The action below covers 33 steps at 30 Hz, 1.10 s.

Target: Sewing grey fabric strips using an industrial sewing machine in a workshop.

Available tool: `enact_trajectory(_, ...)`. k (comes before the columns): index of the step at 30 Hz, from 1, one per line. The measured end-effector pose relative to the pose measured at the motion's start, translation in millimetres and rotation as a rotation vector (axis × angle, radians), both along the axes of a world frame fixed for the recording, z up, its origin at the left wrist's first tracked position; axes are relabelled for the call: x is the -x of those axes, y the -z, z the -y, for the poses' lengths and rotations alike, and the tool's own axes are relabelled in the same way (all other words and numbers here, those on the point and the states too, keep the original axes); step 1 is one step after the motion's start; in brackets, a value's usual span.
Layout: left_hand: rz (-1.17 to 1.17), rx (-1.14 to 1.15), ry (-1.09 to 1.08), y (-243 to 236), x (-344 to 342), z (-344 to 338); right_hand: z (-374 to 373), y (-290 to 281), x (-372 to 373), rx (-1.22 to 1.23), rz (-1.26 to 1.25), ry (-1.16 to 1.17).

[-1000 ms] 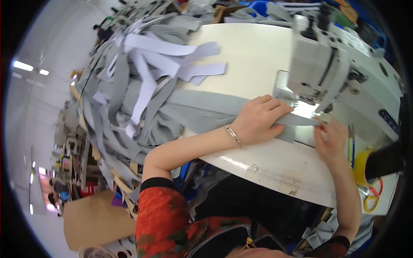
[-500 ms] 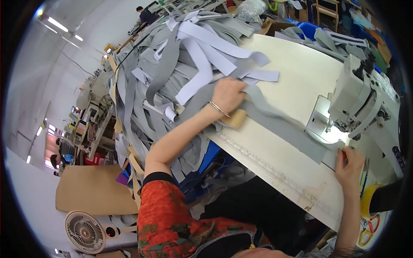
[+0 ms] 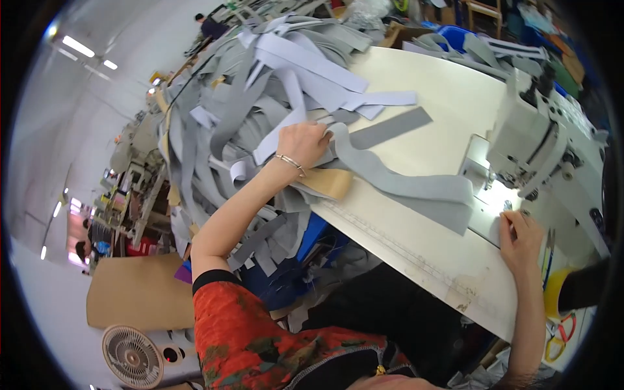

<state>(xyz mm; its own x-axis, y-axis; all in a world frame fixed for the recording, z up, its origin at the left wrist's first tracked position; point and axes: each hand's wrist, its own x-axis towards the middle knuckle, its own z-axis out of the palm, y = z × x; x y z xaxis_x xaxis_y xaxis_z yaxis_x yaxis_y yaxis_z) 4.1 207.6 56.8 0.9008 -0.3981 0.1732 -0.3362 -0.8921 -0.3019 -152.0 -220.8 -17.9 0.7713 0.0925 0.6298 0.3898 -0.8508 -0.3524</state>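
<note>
My left hand (image 3: 304, 144) is closed on a long grey fabric strip (image 3: 403, 177) at the left of the white table. From there the strip runs right in a wave, its far part looped over beside the machine. The sewing machine (image 3: 530, 133) stands at the right, a lamp lighting its metal plate (image 3: 489, 218). Close to the needle area, my right hand (image 3: 522, 242) has thumb and finger pinched together; whatever is between them is too small to make out. A tan strip (image 3: 330, 184) lies under my left wrist.
A big heap of grey strips (image 3: 195, 146) covers the table's left side, with white strips (image 3: 312, 62) on top. Another grey strip (image 3: 393, 128) lies flat beyond my left hand. Scissors (image 3: 556, 348) and a yellow roll (image 3: 556, 292) sit at the right. A fan (image 3: 132, 356) stands lower left.
My left hand has moved left, drawing the grey strip away from the needle area. The strip's end has left my right hand, which stays by the machine. Another flat grey strip now shows.
</note>
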Motion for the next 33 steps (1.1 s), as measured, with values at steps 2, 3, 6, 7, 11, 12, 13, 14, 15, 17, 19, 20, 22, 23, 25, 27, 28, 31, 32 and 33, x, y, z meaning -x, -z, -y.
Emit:
enact_trajectory(2, 0.008, 0.159, 0.086, -11, 13, 25, -2, 1, -5, -0.014, -0.021, 0.013)
enact_trajectory(3, -0.009, 0.171, 0.12, -12, 20, 39, -2, -2, -4, -0.015, -0.008, 0.0)
enact_trajectory(6, 0.107, 0.197, 0.317, -10, 39, 80, -2, -10, -1, -0.015, 0.003, 0.009)
enact_trajectory(7, 0.147, 0.124, 0.453, -9, 49, 92, -3, -10, -2, -0.03, 0.015, -0.026)
enact_trajectory(11, 0.089, 0.244, 0.74, -7, 81, 136, -2, -13, -1, 0.059, 0.024, -0.06)
enact_trajectory(12, 0.094, 0.266, 0.798, -4, 85, 143, -4, -14, 1, 0.099, 0.075, -0.152)
enact_trajectory(13, 0.087, 0.273, 0.811, 1, 84, 145, -6, -15, 2, 0.139, 0.127, -0.245)
enact_trajectory(14, 0.033, 0.279, 0.812, 8, 81, 146, -9, -19, 6, 0.244, 0.097, -0.293)
enact_trajectory(15, -0.02, 0.284, 0.812, 12, 80, 148, -16, -17, 9, 0.245, 0.091, -0.283)
enact_trajectory(17, -0.122, 0.379, 0.865, 5, 89, 157, -33, -13, 16, 0.311, -0.014, -0.274)
enact_trajectory(19, -0.222, 0.473, 0.909, 6, 92, 168, -38, -14, 17, 0.316, -0.011, -0.282)
enact_trajectory(20, -0.211, 0.464, 0.862, 12, 91, 174, -40, -15, 20, 0.35, -0.045, -0.311)
enact_trajectory(22, -0.205, 0.454, 0.832, 25, 87, 178, -46, -15, 28, 0.382, -0.082, -0.324)
enact_trajectory(23, -0.209, 0.441, 0.857, 33, 85, 176, -52, -14, 36, 0.388, -0.07, -0.318)
enact_trajectory(25, -0.232, 0.435, 0.923, 39, 79, 176, -59, -12, 47, 0.395, -0.078, -0.272)
enact_trajectory(27, -0.18, 0.63, 0.821, 39, 64, 183, -61, -11, 57, 0.291, -0.109, -0.346)
enact_trajectory(28, -0.089, 0.616, 0.857, 37, 59, 191, -64, -1, 63, 0.254, -0.053, -0.338)
enact_trajectory(31, -0.027, 0.532, 1.022, 35, 66, 207, -72, 2, 73, 0.289, -0.023, -0.294)
enact_trajectory(32, -0.054, 0.497, 1.074, 42, 69, 204, -75, -1, 83, 0.303, -0.066, -0.218)
enact_trajectory(33, -0.071, 0.464, 1.125, 51, 72, 206, -80, -3, 95, 0.247, 0.019, -0.243)
